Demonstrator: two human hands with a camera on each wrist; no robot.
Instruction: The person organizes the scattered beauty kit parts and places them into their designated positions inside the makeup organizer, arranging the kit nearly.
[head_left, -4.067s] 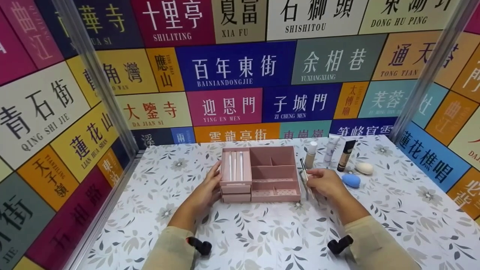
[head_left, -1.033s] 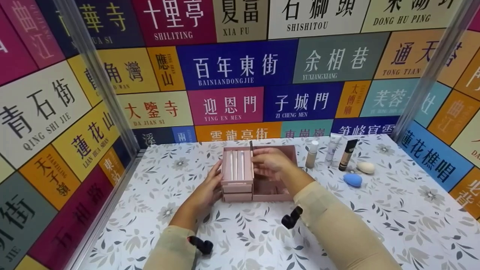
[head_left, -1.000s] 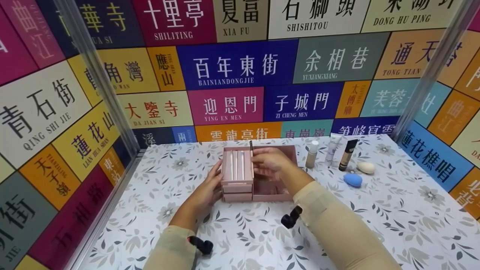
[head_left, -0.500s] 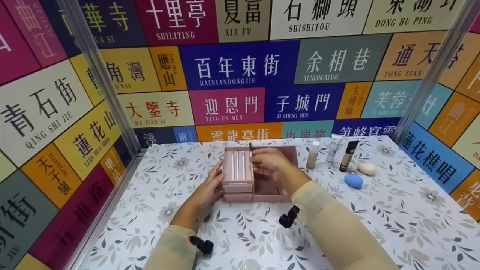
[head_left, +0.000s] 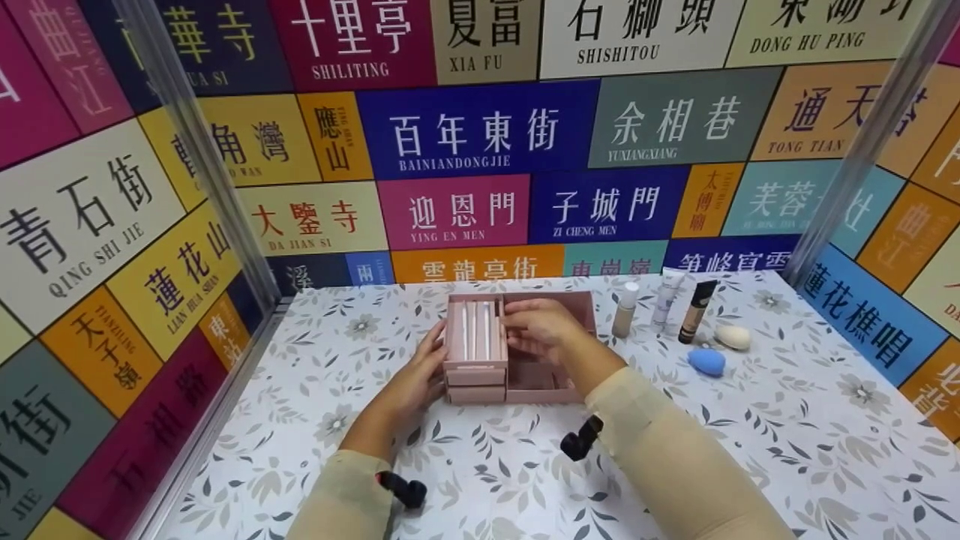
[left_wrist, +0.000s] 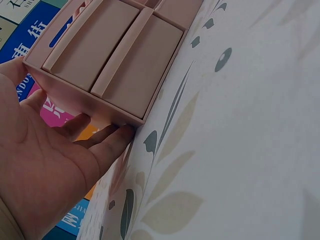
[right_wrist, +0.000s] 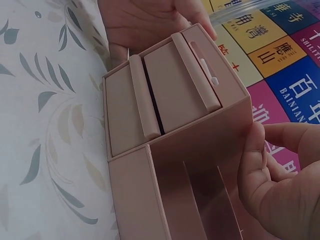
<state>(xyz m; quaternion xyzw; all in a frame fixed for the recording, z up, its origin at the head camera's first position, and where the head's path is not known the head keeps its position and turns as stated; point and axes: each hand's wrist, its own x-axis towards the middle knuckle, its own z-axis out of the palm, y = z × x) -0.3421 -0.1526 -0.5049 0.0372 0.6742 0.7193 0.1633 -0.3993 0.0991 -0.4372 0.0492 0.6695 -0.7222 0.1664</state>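
A pink desktop organizer (head_left: 478, 394) stands on the patterned tablecloth, with two drawers at its left front and divided bins at its right. Several slim white sticks (head_left: 470, 330) lie in its top left tray. My left hand (head_left: 416, 375) rests along the organizer's left side; the left wrist view shows its fingers (left_wrist: 112, 145) extended against that wall. At the tray's right edge is my right hand (head_left: 544, 326), covering part of the bins. In the right wrist view its thumb touches the organizer's upper edge, with nothing visible held between thumb and fingers.
Right of the organizer stand a foundation bottle (head_left: 624, 310), a white tube (head_left: 665, 298) and a black-capped beige tube (head_left: 697, 311). Near them lie a blue makeup sponge (head_left: 706, 361) and a cream one (head_left: 733, 337). A sign-covered wall (head_left: 480, 135) rises behind the table.
My right hand has moved left from beside the organizer to the tray, carrying a dark-tipped slim brush. The brush's dark end no longer stands above the tray's edge. The left hand has stayed put.
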